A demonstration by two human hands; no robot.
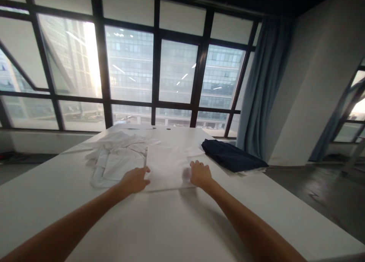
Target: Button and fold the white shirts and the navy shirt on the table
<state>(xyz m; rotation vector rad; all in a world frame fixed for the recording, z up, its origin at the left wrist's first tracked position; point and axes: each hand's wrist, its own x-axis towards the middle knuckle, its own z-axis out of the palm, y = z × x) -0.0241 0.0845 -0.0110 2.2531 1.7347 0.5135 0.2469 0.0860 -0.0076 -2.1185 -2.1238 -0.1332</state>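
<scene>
Black-framed windows [129,64] rise beyond the white table [159,224], where a folded white cloth [164,167] lies between crumpled white fabric [119,159] and a dark blue cloth [230,154]. Both forearms reach forward, the left hand [135,179] and right hand [200,174] at the white cloth's opposite side edges, fingers curled; whether they pinch it is unclear, and its overexposed surface hides any folds.

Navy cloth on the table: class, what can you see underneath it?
A thin white edge pokes out under the near side of the navy cloth; anything further in is covered.
</scene>
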